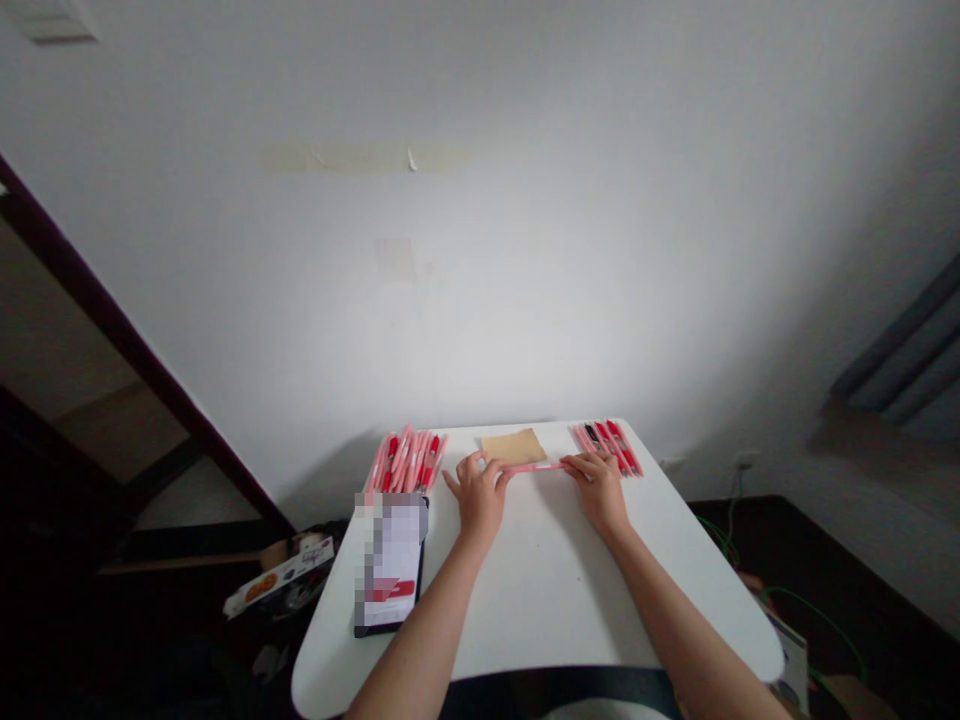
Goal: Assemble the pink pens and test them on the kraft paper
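Note:
A slim pink pen (536, 467) lies level between my two hands, one end in each. My left hand (480, 490) pinches its left end between thumb and finger, the other fingers spread. My right hand (598, 487) is closed on the right end. Just behind the pen is a tan piece of paper or card (515, 446). Pink and red pens in a pile (405, 460) lie to the left of my left hand. Beside my right hand is a row of pens (619, 447), pink and red with a black one among them.
A phone or tablet (391, 565) with a partly blurred screen lies at the left of the white table (536, 600). The wall (510, 300) rises behind the table. A printed box (281, 577) is on the floor at left, and green cables (817, 610) at right.

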Tool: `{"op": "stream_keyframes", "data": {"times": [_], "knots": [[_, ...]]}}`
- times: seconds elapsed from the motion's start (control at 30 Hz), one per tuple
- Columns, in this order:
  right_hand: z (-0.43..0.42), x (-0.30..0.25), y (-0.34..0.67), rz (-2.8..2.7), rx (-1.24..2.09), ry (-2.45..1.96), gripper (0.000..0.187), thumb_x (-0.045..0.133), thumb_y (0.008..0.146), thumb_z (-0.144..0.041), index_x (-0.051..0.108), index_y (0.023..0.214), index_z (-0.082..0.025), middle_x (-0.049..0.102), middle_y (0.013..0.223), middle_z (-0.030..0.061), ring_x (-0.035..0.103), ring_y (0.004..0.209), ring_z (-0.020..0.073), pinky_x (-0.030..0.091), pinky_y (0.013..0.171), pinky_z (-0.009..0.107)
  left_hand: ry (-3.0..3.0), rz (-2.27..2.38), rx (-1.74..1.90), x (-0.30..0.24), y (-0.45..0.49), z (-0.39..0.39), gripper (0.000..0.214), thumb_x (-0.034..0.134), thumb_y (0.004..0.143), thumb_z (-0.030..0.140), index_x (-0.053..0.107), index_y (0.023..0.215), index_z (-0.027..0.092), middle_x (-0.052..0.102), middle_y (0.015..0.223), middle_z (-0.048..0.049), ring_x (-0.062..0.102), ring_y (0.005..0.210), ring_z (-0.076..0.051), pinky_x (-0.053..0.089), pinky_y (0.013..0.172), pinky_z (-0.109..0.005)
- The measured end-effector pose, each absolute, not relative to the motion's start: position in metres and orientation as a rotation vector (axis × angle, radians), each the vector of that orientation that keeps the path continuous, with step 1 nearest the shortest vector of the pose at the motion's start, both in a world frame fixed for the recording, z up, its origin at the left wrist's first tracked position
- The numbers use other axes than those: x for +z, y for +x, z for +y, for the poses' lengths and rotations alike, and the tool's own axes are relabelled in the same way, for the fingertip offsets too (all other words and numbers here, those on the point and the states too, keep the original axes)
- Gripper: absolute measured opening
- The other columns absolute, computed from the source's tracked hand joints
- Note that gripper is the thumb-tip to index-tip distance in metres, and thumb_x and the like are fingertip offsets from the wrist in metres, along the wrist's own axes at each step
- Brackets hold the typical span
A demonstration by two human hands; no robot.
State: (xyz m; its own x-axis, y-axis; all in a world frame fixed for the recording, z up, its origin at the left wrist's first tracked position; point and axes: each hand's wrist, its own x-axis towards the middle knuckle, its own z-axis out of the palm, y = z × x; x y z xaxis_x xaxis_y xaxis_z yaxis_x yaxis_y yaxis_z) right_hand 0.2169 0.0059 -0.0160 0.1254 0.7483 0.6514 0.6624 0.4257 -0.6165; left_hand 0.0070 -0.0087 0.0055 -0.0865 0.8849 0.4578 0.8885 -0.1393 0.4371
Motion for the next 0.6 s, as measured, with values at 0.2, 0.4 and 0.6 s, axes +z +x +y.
{"op": "stream_keyframes", "data": {"times": [0.2,0.4,0.6], "knots": [[0.0068,-0.0164,0.2159,-1.593,0.102,-1.277,0.044,0.048,0.088,-0.058,0.077,0.087,-0.024,0.071,0.083,0.0085,0.05,0.087,0.0266,0.038,0.083,0.043,-2.147,-2.053,-1.067,0.0069,0.007,-0.0097,0.012,0.061,0.082,0.031,0.069,0.09,0.03,0.056,0.12,-0.005,0.045,0.119,-0.025,0.019,0.108,-0.067],[0.0078,-0.0191,0.2163,-1.595,0.108,-1.282,0.045,0.047,0.088,-0.058,0.076,0.089,-0.024,0.071,0.085,0.0084,0.049,0.09,0.0269,0.038,0.085,0.043,-2.096,-2.098,-1.031,0.0093,0.0069,-0.0101,0.017,0.053,0.087,0.031,0.069,0.089,0.027,0.058,0.118,-0.0057,0.046,0.118,-0.025,0.021,0.106,-0.067],[0.007,-0.0195,0.2171,-1.59,0.121,-1.303,0.046,0.046,0.088,-0.059,0.076,0.089,-0.023,0.071,0.086,0.0089,0.049,0.09,0.0267,0.038,0.084,0.042,-2.065,-2.115,-1.031,0.01,0.0067,-0.0117,0.018,0.052,0.086,0.03,0.069,0.088,0.026,0.059,0.117,-0.0065,0.046,0.117,-0.026,0.021,0.107,-0.066]]}}
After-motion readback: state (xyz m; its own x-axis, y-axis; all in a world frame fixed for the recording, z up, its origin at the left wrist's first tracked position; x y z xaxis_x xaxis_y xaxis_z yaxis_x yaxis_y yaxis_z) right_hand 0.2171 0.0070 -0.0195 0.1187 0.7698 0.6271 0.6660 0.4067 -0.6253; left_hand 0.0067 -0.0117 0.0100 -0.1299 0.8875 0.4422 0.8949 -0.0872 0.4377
